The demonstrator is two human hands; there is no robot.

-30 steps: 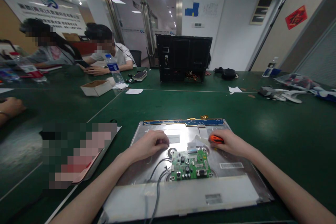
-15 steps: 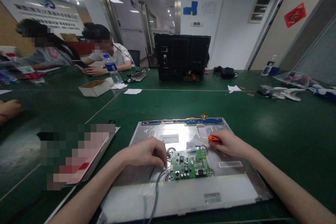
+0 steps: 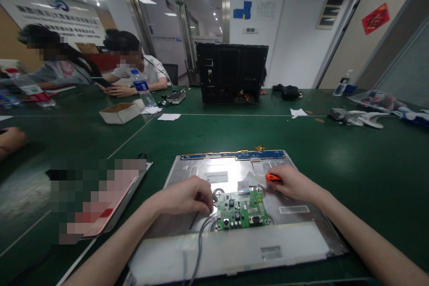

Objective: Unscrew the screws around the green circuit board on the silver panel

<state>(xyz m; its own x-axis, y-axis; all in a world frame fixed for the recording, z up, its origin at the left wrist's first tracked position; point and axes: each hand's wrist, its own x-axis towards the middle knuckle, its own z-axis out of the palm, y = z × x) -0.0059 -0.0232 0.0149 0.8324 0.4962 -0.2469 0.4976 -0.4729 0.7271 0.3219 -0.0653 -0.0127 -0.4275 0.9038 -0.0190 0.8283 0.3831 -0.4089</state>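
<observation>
A flat metal display panel (image 3: 241, 170) lies face down on the table, with a green circuit board (image 3: 243, 210) on its back. My left hand (image 3: 191, 194) rests at the board's left edge, thumb and fingers pinched together beside the plug end of a grey cable (image 3: 199, 246); what they hold, if anything, is hidden. Over the panel, right of the board's upper corner, my right hand (image 3: 288, 182) is wrapped round an orange-and-black screwdriver (image 3: 275, 178); its shaft cannot be made out. A blue circuit strip (image 3: 234, 155) runs along the panel's far edge.
A black monitor housing (image 3: 233, 73) stands at the back of the green table (image 3: 335, 156). To the left are a pixelated pink-and-white item (image 3: 107, 214), an open box (image 3: 120, 114) and a water bottle (image 3: 142, 88). Two people sit far left; another person's hand (image 3: 13, 140) shows at the left edge.
</observation>
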